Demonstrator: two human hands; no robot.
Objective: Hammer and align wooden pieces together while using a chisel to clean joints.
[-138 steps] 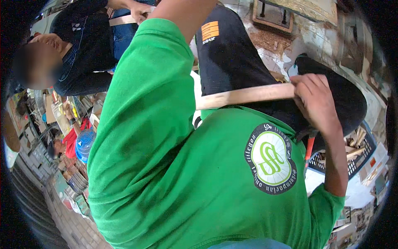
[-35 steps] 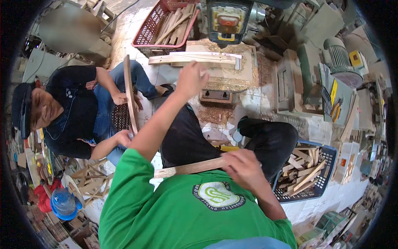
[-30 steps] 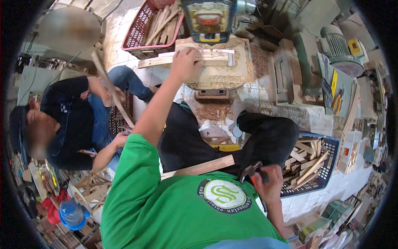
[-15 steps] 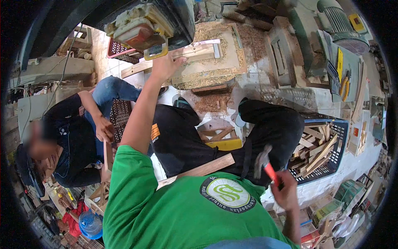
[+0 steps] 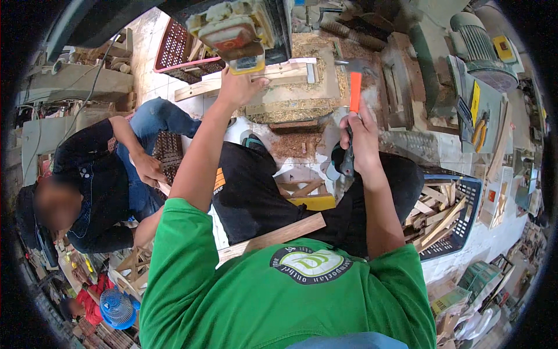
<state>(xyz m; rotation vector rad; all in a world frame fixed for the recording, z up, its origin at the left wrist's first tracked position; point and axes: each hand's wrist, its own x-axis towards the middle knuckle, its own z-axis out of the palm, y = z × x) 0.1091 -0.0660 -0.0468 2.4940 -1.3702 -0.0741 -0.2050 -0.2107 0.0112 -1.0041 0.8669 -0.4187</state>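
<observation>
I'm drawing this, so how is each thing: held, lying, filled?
Orange-handled metal hammer: held, head up.
Bare right hand: gripping hammer.
Bare left hand: partly hidden.
Nearest pale wooden strip: unheld.
Blue plastic basket: holding wood scraps.
Red plastic basket: partly hidden.
Yellow-handled pliers: lying.

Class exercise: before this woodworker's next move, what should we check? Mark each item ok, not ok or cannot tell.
1. Hammer gripped in the right hand: ok.
2. Left hand firmly holding the wooden strips: cannot tell; the overhead machine hides its fingertips.
3. Co-worker's hand away from the hammer: ok.
4. Lap free of loose wood: not ok; a pale strip lies across it.
5. Worktable swept: not ok; shavings litter it.
</observation>
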